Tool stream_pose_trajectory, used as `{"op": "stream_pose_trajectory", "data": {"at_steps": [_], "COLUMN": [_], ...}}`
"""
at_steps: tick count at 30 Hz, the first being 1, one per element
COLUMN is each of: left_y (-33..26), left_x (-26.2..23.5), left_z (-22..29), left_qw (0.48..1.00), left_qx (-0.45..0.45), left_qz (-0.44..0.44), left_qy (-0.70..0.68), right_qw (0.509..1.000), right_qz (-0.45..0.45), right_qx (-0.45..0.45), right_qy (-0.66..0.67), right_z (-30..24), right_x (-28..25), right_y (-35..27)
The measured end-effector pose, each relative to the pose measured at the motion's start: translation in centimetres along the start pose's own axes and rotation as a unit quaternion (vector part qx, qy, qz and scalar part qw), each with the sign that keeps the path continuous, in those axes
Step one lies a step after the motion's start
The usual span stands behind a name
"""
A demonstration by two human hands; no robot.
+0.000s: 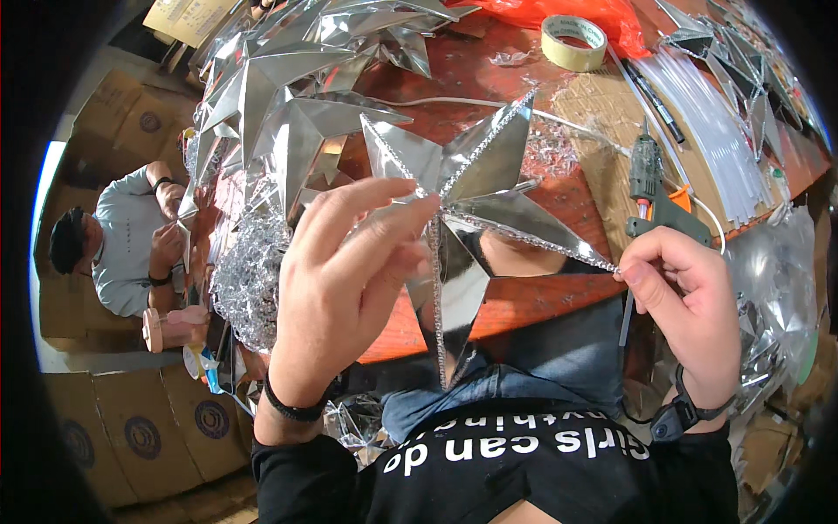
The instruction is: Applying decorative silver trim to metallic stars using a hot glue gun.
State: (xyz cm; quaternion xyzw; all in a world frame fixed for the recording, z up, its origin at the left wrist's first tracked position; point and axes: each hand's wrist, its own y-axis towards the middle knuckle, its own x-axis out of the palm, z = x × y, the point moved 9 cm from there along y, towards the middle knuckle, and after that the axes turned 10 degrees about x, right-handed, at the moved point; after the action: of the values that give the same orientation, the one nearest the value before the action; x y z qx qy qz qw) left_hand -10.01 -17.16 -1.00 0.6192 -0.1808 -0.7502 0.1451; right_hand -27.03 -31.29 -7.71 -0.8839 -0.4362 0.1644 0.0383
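The left hand grips the silver star at its centre, fingers spread over the near face, holding it above the table. The right hand pinches the star's right tip between thumb and forefinger. Just beyond that tip a glue gun lies on the table, a tape roll farther back.

I see brown cardboard boxes stacked at the lower left, each with a round dark blue emblem printed on its side. More brown cartons with the same kind of round mark stand at the upper left, behind the seated person. At the top left edge lies a flat tan carton flap bearing dark print. No screens or signs show
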Motion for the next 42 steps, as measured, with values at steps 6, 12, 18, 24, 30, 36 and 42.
{"op": "stream_pose_trajectory", "data": {"at_steps": [6, 12, 18, 24, 30, 36, 42], "left_y": [-0.2, -0.1, -0.4, -0.7, -1.1, -1.1, -1.2], "left_x": [1.3, 1.6, 2.0, 2.2, 2.2, 2.4, 2.4], "left_z": [0.6, 1.1, 0.9, 0.9, 0.8, 0.7, 0.5], "left_qw": [0.997, 0.992, 0.992, 0.993, 0.992, 0.993, 0.994], "left_qx": [0.044, 0.071, 0.067, 0.069, 0.067, 0.058, 0.054], "left_qz": [-0.042, -0.049, -0.036, -0.024, -0.018, -0.018, -0.015], "left_qy": [0.044, 0.095, 0.100, 0.097, 0.108, 0.098, 0.091], "right_qw": [0.999, 0.997, 0.998, 0.998, 0.998, 0.995, 0.996], "right_qz": [-0.012, -0.021, -0.007, 0.005, 0.048, 0.026, 0.009], "right_qx": [0.037, 0.071, 0.060, 0.061, 0.030, 0.036, 0.069], "right_qy": [0.038, 0.026, -0.014, -0.025, -0.031, -0.092, -0.059], "right_z": [0.8, 2.5, 3.0, 3.5, 2.7, 2.7, 3.3], "right_x": [-0.4, -0.4, -0.6, -0.2, -0.4, -0.5, 0.0], "right_y": [-0.3, 0.0, 0.0, 0.2, 0.0, 0.0, 0.3]}}
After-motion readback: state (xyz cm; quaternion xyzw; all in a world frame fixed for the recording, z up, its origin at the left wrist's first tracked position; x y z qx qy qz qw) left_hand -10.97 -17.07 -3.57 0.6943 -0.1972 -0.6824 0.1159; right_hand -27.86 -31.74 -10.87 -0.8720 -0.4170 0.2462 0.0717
